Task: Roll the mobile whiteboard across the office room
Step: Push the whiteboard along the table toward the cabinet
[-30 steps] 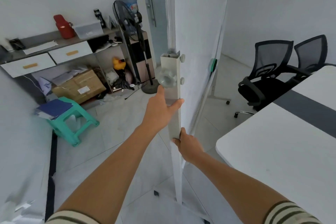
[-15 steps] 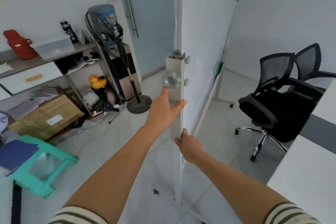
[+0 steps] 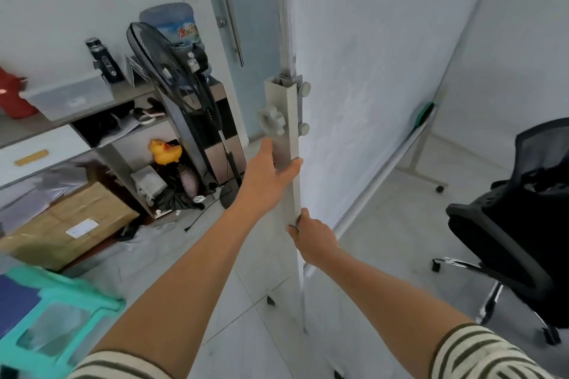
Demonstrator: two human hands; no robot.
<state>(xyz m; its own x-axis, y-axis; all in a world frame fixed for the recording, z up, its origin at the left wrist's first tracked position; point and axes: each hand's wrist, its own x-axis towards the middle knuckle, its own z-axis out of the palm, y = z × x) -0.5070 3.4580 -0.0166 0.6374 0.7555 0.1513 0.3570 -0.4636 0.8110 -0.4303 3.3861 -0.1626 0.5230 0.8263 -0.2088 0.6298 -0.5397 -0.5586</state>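
Two hands on whiteboard [image 3: 369,77] upright post [image 3: 288,144]: left hand [image 3: 268,175] wrapped around it below knob, right hand [image 3: 314,240] gripping lower; board stands mid-room between fan [image 3: 172,64] and chair [image 3: 517,209]; we judge roll underway, endpoint unseen, remaining distance unknown

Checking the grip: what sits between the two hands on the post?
Head view: only bare post between left hand and right hand.
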